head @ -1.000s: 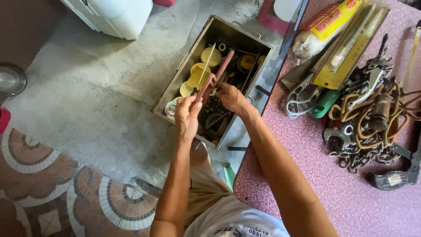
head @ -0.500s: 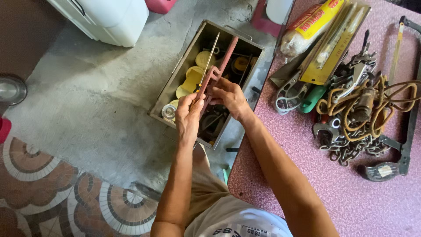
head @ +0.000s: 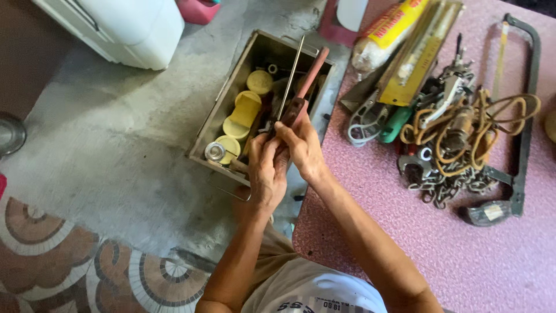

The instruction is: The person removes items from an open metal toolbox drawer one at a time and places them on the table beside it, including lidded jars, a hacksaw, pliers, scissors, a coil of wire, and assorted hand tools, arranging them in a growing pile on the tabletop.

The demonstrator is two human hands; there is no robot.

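Both my hands hold a reddish-brown caulking gun (head: 306, 87) with a thin metal rod (head: 291, 75) over an open metal toolbox (head: 204, 132) on the concrete floor. My left hand (head: 266, 174) grips the gun's handle end from below. My right hand (head: 301, 145) clasps the same end from the right, fingers on the trigger part. The toolbox holds several yellow round lids (head: 244, 110), a small silver can (head: 214, 151) and dark metal parts.
A pink speckled table (head: 463, 249) at right carries a chain (head: 434, 188), tan rope (head: 486, 130), a hacksaw (head: 521, 116), a yellow package (head: 417, 52), a green-handled tool (head: 394, 124) and a wrench. A white container (head: 121, 29) stands at top left; patterned tiles (head: 87, 266) lie lower left.
The caulking gun has moved right and up out of the toolbox, and my two hands have closed together on its handle end. The view has shifted slightly left.
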